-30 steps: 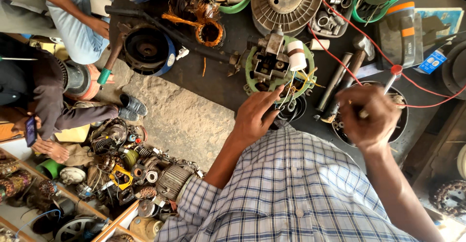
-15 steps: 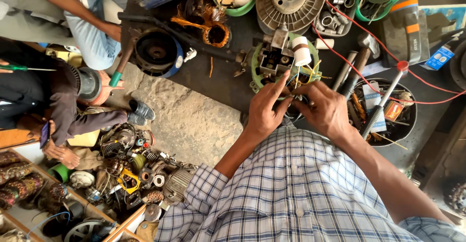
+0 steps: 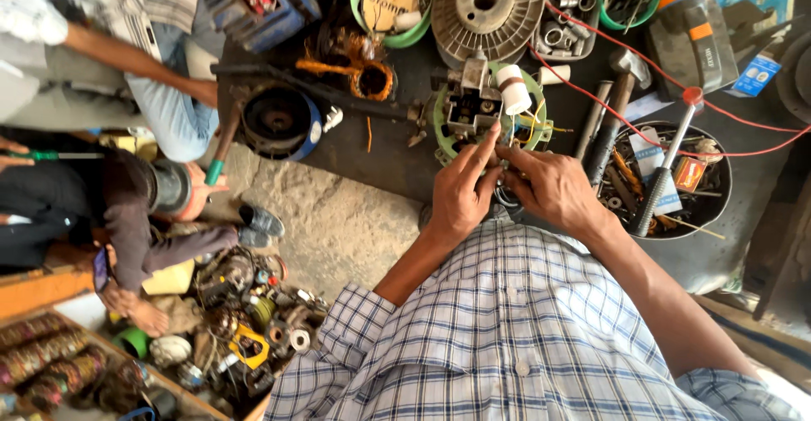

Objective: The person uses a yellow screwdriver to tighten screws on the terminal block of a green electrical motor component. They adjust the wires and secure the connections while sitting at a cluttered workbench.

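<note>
2 hands at a green motor on a dark bench

Nearest, the left hand and right hand meet over the near edge of the green motor; the left forefinger points up onto its grey terminal block, while the right fingertips pinch thin wires at its right side, fingers narrowly closed on them. The motor sits mid-bench, a white capacitor on top. Right of it lie a hammer and a black bowl of small parts, with a red-tipped probe across it. Farther off stand a ribbed grey cover and a green bowl. At far left, another person's hand holds a green-handled tool.
</note>
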